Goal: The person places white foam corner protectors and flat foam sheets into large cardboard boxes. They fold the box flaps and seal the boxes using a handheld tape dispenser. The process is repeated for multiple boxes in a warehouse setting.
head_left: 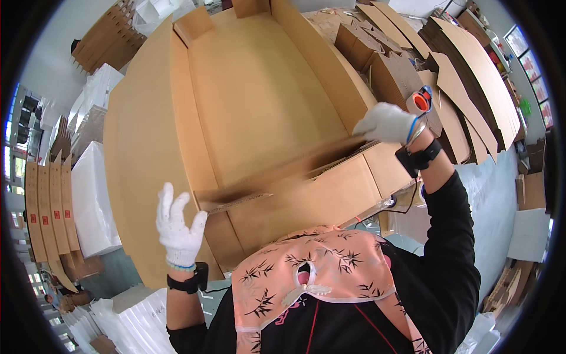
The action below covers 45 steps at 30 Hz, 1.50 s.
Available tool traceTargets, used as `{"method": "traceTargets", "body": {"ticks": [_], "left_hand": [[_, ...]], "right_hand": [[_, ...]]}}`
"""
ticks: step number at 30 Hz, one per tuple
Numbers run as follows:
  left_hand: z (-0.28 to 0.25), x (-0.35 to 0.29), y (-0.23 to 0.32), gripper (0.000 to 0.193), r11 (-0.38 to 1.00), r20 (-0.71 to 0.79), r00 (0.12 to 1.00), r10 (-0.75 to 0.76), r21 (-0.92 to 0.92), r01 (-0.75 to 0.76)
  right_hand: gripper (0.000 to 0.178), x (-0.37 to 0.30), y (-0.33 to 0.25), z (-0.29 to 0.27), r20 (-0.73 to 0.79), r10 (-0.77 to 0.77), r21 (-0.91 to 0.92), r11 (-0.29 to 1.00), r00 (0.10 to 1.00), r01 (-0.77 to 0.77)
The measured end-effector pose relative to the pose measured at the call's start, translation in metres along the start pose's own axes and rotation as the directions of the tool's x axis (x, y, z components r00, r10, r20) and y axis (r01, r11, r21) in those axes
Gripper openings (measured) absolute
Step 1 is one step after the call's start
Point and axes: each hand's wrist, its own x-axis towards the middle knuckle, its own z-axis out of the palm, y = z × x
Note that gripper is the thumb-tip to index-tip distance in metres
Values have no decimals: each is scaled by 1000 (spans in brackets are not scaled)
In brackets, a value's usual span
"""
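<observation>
A large open brown cardboard box [253, 88] lies in front of me, its side walls raised. Along its near side, a narrow cardboard flap [289, 171] is smeared by motion. My right hand [386, 123], in a white glove, is at the box's near right corner; its fingers are bent together at the flap's right end, their tips partly hidden. My left hand [180, 227], also gloved, is raised beside the near left corner. Its fingers are spread and hold nothing; the thumb is close to the cardboard edge.
An orange-and-blue tape dispenser [420, 101] rests by folded cardboard pieces [395, 74] on the right. Flat cardboard sheets [471, 76] are stacked beyond. To the left stand white wrapped blocks [94, 200] and upright cardboard bundles [50, 206]. A dark cable [407, 206] hangs below my right wrist.
</observation>
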Motion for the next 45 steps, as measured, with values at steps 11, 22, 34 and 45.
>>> {"method": "traceTargets", "body": {"ticks": [11,22,34,45], "left_hand": [[51,41,-13,49,851,673,739,42,363,-379],[87,62,-4,54,795,728,674,130,329,-509],[139,115,-77,74,770,802,597,19,369,-521],[78,-21,176,45,256,124,232,965,-246,-935]], "right_hand": [[27,10,-37,48,-211,203,-187,952,956,-244],[31,-130,-246,90,-495,283,255,951,821,-174],[36,-399,-518,190,-275,881,449,-237,-386,-861],[30,-647,-719,256,-417,124,153,-967,-900,-204]]}}
